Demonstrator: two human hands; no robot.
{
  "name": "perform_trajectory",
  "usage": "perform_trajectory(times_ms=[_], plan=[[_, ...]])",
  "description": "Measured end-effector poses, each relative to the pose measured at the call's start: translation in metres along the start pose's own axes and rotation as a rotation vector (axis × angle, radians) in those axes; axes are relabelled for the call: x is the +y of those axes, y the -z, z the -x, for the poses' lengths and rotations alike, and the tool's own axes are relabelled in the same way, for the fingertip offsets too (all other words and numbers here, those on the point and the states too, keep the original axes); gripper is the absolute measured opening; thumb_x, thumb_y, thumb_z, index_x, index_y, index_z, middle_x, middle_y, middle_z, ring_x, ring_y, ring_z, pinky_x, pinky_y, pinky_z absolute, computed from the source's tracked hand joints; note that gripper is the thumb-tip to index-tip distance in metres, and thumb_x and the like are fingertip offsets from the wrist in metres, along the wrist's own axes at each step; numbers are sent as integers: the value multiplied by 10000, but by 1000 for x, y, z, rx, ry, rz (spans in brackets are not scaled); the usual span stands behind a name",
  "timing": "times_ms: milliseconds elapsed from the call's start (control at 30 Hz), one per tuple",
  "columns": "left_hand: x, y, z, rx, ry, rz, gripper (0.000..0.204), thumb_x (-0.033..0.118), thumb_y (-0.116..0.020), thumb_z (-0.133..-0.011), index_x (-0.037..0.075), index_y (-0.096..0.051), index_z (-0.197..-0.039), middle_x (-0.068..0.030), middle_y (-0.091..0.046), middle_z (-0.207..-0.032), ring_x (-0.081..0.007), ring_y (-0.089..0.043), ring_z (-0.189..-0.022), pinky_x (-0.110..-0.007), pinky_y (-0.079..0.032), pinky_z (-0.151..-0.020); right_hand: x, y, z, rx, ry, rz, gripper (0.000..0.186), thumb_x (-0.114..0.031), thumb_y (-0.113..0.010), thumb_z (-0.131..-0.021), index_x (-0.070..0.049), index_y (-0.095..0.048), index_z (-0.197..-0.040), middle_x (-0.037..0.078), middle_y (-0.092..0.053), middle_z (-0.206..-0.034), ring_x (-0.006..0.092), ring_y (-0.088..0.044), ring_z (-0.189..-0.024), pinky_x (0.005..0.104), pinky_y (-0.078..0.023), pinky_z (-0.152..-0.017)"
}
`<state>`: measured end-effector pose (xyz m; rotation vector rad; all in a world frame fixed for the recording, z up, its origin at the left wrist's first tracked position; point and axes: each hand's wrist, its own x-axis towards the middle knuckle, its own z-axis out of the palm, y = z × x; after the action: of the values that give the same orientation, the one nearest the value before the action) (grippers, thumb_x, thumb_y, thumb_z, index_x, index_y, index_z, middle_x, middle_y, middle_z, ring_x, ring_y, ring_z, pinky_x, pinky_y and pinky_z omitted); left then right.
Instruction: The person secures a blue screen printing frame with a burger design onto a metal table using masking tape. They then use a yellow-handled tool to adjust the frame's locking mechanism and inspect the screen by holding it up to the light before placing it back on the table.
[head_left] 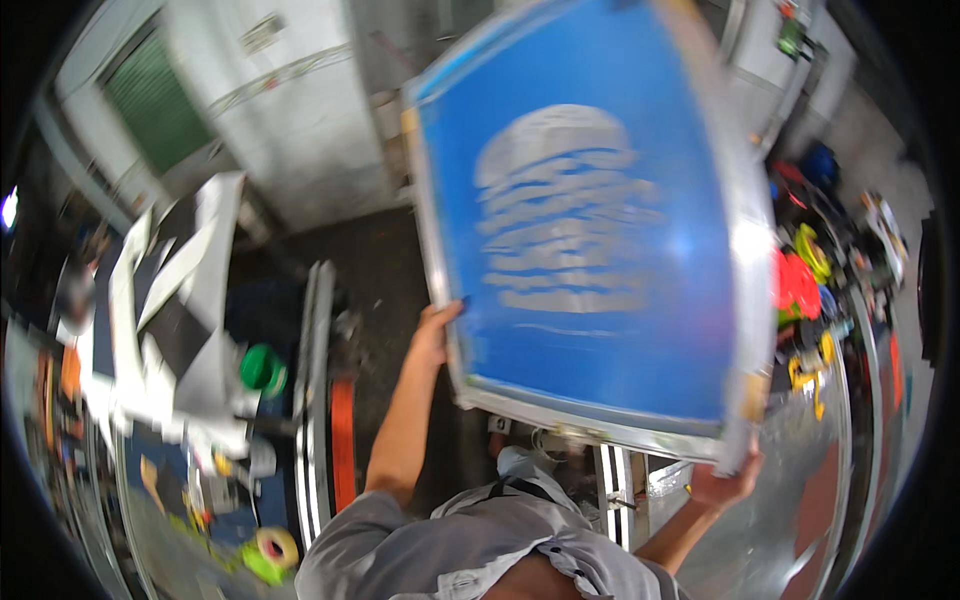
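Note:
A large screen printing frame [690, 300] with a blue mesh and a pale-silver rim is held up in front of me. On its mesh shows a grey, burger-like stencil shape made of stacked wavy bands. My left hand [433, 330] grips the frame's left edge low down, thumb over the rim. At the bottom right corner my right hand [725, 484] is closed around the rim, its fingers partly hidden. The frame stands tilted, and its upper and right parts are blurred by motion.
To the left, a bench carries white paper strips [205, 260], a green lid or can [262, 370] and a tape roll [276, 547]. On the right, a metal-edged table [770, 480] lies below a pile of coloured containers and cloths [797, 285]. A white wall [290, 130] stands behind.

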<state>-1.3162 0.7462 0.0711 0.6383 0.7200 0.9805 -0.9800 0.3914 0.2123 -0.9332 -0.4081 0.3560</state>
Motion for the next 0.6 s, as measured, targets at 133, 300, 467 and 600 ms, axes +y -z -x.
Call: perform_trajectory(times_ms=[133, 300, 467, 600], plan=[[34, 81, -76, 67, -45, 182, 764, 687, -489, -890, 71, -509, -1340, -113, -575, -1256, -278, -544, -1123, -421, -458, -963, 58, -127, -19, -584, -253, 204, 742, -410, -720, -705, 112, -581, -1215, 153, -643, -1097, 197, -622, -885, 332, -486, -805], [81, 171, -161, 281, -112, -123, 854, 719, -399, -905, 84, -350, -1475, -118, -391, -1486, -316, -410, -1305, -442, -341, -1077, 132, -255, -64, -987, -342, 178, 660, -96, -690, -833, 95, -406, -1397, 206, -529, -1374, 230, -521, -1233, 337, -374, -1041], [113, 230, -253, 91, -108, 49, 827, 701, -304, -939, 95, -296, -1502, -106, -348, -1521, -322, -355, -1356, -467, -280, -1122, 213, -341, -111, -1074, -489, 223, 665, -71, -664, -862, 31, -364, -1447, 165, -627, -1214, 162, -588, -1014, 305, -464, -868], [163, 190, -354, -300, 47, 265, 855, 712, -259, -937, 102, -192, -1533, -106, -237, -1575, -324, -282, -1405, -484, -223, -1157, 283, -396, -172, -1034, -547, 470, 555, -91, -676, -834, 30, -439, -1321, 141, -660, -1030, 172, -606, -864, 333, -491, -757]])
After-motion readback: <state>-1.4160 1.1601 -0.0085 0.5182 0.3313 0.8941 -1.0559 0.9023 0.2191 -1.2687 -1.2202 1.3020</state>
